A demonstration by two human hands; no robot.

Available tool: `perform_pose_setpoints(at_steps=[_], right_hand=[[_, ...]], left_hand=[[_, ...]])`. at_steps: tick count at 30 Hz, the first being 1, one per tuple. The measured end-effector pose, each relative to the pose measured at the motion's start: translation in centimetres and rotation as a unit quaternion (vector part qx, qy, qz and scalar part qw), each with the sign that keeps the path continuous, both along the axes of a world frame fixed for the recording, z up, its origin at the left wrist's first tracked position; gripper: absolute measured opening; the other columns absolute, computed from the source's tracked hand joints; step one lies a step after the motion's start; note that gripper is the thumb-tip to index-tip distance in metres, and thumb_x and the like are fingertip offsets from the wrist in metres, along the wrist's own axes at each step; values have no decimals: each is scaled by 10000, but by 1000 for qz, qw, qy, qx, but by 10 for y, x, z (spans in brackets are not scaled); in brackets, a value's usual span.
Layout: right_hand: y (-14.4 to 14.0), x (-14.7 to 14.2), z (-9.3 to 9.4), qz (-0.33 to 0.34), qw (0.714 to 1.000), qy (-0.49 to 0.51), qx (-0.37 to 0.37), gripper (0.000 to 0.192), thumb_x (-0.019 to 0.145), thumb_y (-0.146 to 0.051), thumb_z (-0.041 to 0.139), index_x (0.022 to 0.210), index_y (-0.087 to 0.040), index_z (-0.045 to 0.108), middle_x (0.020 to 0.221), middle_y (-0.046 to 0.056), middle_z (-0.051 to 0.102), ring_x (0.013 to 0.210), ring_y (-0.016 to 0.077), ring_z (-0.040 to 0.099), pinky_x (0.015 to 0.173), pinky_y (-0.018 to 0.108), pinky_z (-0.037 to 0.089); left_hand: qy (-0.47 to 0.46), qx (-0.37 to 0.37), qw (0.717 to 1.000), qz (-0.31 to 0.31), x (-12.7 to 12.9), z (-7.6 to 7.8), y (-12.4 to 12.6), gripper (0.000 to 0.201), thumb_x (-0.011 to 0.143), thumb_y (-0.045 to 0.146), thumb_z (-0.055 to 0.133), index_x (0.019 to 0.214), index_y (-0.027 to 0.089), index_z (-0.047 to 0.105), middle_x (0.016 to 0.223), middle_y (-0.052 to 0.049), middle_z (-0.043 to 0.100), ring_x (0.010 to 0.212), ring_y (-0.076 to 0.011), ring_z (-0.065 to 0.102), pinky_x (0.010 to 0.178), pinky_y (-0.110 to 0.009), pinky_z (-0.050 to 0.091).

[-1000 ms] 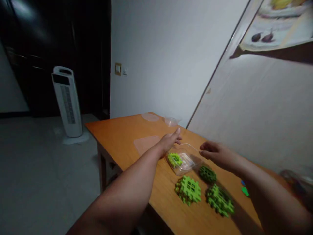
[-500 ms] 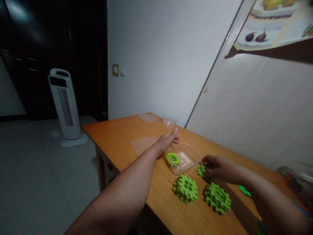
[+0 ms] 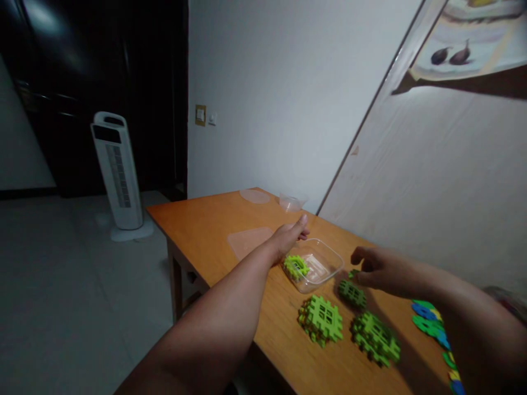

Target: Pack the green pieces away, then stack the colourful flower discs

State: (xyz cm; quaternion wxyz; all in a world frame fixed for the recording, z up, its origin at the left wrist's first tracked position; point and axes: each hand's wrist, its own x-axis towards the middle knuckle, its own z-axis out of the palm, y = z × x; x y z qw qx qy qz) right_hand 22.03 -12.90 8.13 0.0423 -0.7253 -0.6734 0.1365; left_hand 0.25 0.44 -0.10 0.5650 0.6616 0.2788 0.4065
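Stack (image 3: 352, 294) right of center is now uncovered, the right hand (image 3: 361, 269) lifted and seemingly pinching one freed green piece (image 3: 353, 274).

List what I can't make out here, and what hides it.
In the head view:
Left hand: its own bulk hides whether it grips the clear box.
Green piece at the right hand: partly covered by that hand, full shape unclear.
Colored pieces: partly hidden by the right arm.
Wall picture: cut off by the top and right edges.
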Motion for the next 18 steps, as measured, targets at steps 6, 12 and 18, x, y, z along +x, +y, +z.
perform_pose_setpoints(at_steps=[6,12,18], right_hand=[[7,-33,12,11,988,134,74,460,805,-500,627,1141,-188,583,805,43,690,662,173,596,545,274,406],[34,-85,-21,27,990,103,96,436,780,-403,690,1134,-157,627,763,37,682,646,168,603,545,259,396],[51,-87,-31,17,985,145,94,362,859,-339,632,1169,-153,638,822,62,714,698,170,631,581,248,433]], left_hand=[[-7,2,1000,0,2,-2,1,866,819,849,312,1055,105,685,1091,-161,699,1000,-243,627,948,-379,448],[-13,12,1000,-7,0,-2,-1,868,838,836,290,1061,98,688,1053,-147,705,1001,-238,629,942,-369,449],[-11,38,999,-20,0,-3,0,865,857,821,251,1052,110,703,1076,-133,707,1015,-230,621,937,-355,447]])
